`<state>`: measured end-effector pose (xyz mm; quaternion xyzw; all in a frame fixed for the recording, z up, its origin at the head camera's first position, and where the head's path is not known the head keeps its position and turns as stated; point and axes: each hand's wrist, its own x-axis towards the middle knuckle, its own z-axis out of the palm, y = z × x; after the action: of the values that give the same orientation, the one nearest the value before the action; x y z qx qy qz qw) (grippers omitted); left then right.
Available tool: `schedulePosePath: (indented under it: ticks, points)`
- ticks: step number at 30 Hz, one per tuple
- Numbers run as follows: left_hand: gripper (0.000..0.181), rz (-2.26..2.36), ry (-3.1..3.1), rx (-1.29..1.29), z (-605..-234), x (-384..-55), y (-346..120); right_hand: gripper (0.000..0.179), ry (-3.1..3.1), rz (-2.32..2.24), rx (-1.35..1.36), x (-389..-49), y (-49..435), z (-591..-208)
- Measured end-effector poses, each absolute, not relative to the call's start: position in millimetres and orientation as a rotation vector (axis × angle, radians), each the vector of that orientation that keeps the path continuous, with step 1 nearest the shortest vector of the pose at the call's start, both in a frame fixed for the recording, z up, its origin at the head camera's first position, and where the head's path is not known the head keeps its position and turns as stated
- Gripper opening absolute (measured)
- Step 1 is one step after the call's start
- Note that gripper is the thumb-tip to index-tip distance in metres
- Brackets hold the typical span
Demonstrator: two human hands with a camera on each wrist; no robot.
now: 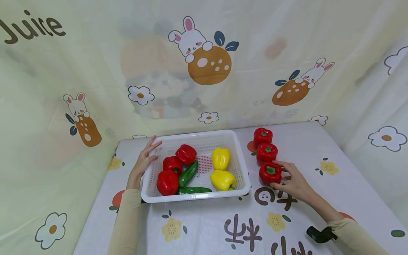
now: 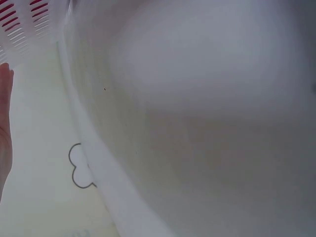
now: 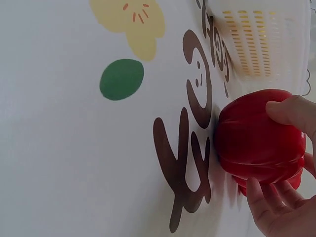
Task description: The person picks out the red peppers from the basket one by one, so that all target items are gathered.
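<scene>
My right hand [image 1: 294,181] grips the nearest of three red bell peppers standing in a row right of the basket. Thumb and fingers curl around this red bell pepper [image 3: 259,136], which sits on the table in the right wrist view. Behind it stand the middle red bell pepper [image 1: 267,152] and the far one [image 1: 262,136]. At the left rim of the white basket [image 1: 194,199], my left hand [image 1: 143,163] rests with fingers extended. Only a strip of that hand [image 2: 5,118] shows in the left wrist view, beside the basket's slotted wall.
Inside the basket lie several red bell peppers [image 1: 167,182], two green peppers [image 1: 188,174] and two yellow bell peppers [image 1: 221,159]. A patterned cloth [image 1: 204,226] covers the table. A printed curtain [image 1: 255,99] hangs behind. A dark device [image 1: 320,234] is at the right wrist.
</scene>
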<state>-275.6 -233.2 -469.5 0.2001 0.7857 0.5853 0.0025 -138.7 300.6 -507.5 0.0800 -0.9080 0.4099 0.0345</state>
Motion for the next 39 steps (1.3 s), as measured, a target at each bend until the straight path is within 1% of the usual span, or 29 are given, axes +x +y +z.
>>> schedulePosePath:
  ticks: [18, 29, 39]
  points:
    - [0.053, 1.845, 2.448, 0.609, -467.5, -273.9, -233.3, 0.08, -2.776, 1.285, 0.229, -138.7, 304.2, -499.6]
    - [0.053, 1.84, 2.452, 0.61, -466.4, -273.2, -233.1, 0.078, -2.753, 1.283, 0.231, -147.3, 301.0, -470.7]
    - [0.052, 1.855, 2.441, 0.638, -469.7, -274.8, -234.0, 0.075, -2.729, 1.213, 0.284, -163.5, 282.9, -451.1]
